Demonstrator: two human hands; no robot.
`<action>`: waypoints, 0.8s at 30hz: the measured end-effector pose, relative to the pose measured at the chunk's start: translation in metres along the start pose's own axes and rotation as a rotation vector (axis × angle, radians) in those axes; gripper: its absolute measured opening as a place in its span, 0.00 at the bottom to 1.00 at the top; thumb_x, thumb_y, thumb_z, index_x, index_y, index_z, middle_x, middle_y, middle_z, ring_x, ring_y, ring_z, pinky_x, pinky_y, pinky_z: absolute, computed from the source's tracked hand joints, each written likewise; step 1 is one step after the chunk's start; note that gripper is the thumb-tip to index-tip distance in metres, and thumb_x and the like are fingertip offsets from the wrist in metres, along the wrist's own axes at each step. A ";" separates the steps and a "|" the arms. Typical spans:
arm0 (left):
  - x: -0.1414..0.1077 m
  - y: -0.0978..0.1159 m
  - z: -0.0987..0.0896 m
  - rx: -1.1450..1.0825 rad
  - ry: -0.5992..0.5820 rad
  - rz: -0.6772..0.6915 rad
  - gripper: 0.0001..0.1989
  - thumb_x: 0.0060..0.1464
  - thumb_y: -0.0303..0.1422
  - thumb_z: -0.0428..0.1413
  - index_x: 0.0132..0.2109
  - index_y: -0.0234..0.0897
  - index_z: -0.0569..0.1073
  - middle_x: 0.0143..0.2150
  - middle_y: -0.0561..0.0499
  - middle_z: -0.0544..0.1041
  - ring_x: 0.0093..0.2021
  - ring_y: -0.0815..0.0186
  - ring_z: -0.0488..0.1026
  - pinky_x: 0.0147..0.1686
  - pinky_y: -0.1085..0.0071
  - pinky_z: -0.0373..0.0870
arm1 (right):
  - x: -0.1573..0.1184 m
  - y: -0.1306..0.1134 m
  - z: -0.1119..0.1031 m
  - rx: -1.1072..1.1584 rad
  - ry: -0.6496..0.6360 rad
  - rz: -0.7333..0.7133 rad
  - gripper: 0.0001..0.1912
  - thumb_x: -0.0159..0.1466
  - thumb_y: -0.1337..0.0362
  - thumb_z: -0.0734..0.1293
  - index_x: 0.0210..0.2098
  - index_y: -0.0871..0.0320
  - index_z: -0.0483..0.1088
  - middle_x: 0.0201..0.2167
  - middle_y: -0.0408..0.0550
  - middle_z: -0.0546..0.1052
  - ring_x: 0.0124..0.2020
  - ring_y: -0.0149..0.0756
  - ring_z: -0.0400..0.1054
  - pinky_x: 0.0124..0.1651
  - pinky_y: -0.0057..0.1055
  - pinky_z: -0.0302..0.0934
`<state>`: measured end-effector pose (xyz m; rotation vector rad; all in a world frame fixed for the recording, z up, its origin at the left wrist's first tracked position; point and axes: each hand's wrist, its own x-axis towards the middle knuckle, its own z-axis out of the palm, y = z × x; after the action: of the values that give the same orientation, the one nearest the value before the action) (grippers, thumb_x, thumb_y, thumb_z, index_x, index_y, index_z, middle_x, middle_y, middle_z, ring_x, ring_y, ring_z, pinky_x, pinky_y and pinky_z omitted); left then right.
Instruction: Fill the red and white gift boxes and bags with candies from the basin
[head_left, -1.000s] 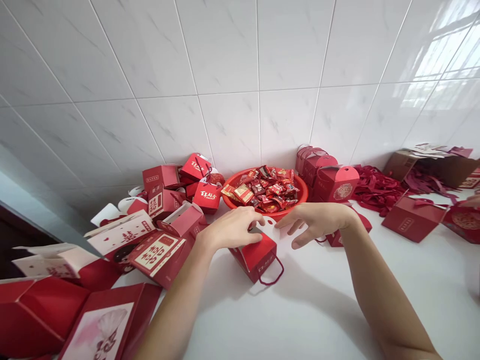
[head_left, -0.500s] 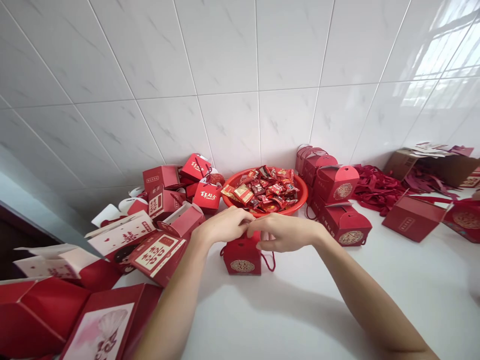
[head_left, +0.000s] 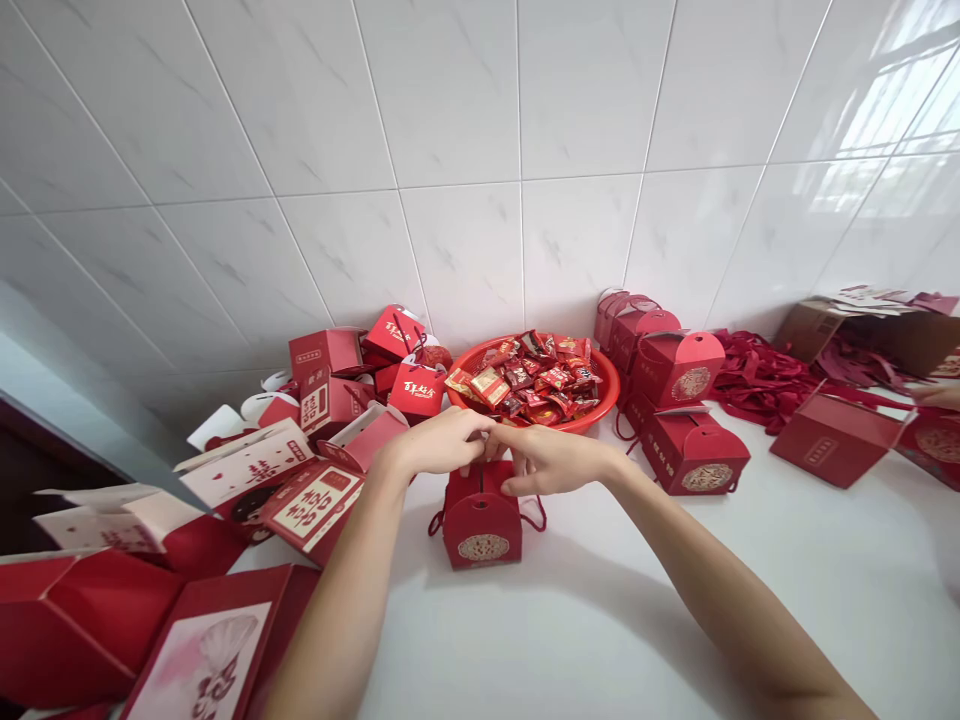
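A small red gift box [head_left: 484,522] with a round gold medallion on its front stands upright on the white table [head_left: 600,640]. Dark red cord loops stick out at both its sides. My left hand [head_left: 444,440] has its fingers bent down onto the far part of the box's top, fingertips partly hidden. From the other side, my right hand [head_left: 559,458] closes its fingers on the top flaps at the right, and the two hands meet above the box. Directly behind them, a red plastic basket [head_left: 611,385] holds many wrapped candies [head_left: 536,375].
Several assorted gift boxes [head_left: 315,505] crowd the left. Finished-looking medallion boxes [head_left: 694,450] stack at right of the basket. Farther right lie red ribbons [head_left: 757,375], a cardboard carton [head_left: 806,330] and a tilted box [head_left: 832,440]. Another person's hand [head_left: 936,396] shows at the right edge.
The gift box has come slightly nearer to me, and its top now shows a narrow seam between the flaps. Both hands stay at its top. Another person's hand has appeared at the right edge.
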<state>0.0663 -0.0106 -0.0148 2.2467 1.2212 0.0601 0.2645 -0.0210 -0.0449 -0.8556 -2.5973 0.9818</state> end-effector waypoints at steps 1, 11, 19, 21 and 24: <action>0.000 0.001 0.000 -0.005 -0.005 0.000 0.11 0.51 0.26 0.48 0.37 0.37 0.74 0.36 0.50 0.78 0.29 0.64 0.74 0.28 0.72 0.65 | 0.000 0.001 -0.001 0.016 0.026 -0.004 0.17 0.62 0.63 0.68 0.49 0.57 0.65 0.36 0.45 0.76 0.30 0.32 0.70 0.32 0.27 0.61; -0.006 0.003 -0.007 0.066 -0.016 0.013 0.23 0.47 0.31 0.57 0.52 0.37 0.77 0.44 0.49 0.81 0.42 0.60 0.76 0.37 0.73 0.68 | -0.015 0.009 -0.019 0.021 -0.035 0.160 0.27 0.54 0.40 0.73 0.30 0.59 0.70 0.29 0.44 0.74 0.29 0.32 0.66 0.29 0.26 0.55; -0.011 0.006 -0.002 0.205 0.052 -0.082 0.33 0.41 0.20 0.52 0.56 0.45 0.77 0.53 0.50 0.79 0.57 0.55 0.69 0.51 0.68 0.67 | -0.034 -0.006 -0.019 -0.158 -0.047 0.217 0.29 0.60 0.52 0.72 0.57 0.57 0.69 0.43 0.50 0.77 0.41 0.39 0.71 0.39 0.30 0.62; -0.011 0.009 -0.001 0.257 0.092 -0.107 0.31 0.43 0.22 0.55 0.55 0.46 0.77 0.53 0.48 0.78 0.59 0.52 0.67 0.52 0.66 0.66 | -0.029 -0.014 -0.011 -0.248 0.009 0.231 0.29 0.64 0.54 0.69 0.61 0.58 0.65 0.40 0.50 0.78 0.39 0.40 0.72 0.39 0.31 0.61; -0.014 0.011 -0.003 0.313 0.112 -0.097 0.21 0.45 0.30 0.59 0.50 0.45 0.80 0.47 0.47 0.78 0.56 0.49 0.68 0.49 0.65 0.66 | -0.018 -0.021 0.004 -0.435 0.106 0.282 0.26 0.66 0.56 0.68 0.59 0.62 0.65 0.41 0.56 0.79 0.41 0.46 0.74 0.40 0.33 0.61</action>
<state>0.0660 -0.0246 -0.0036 2.4719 1.4853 -0.0469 0.2684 -0.0468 -0.0343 -1.3661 -2.6854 0.4082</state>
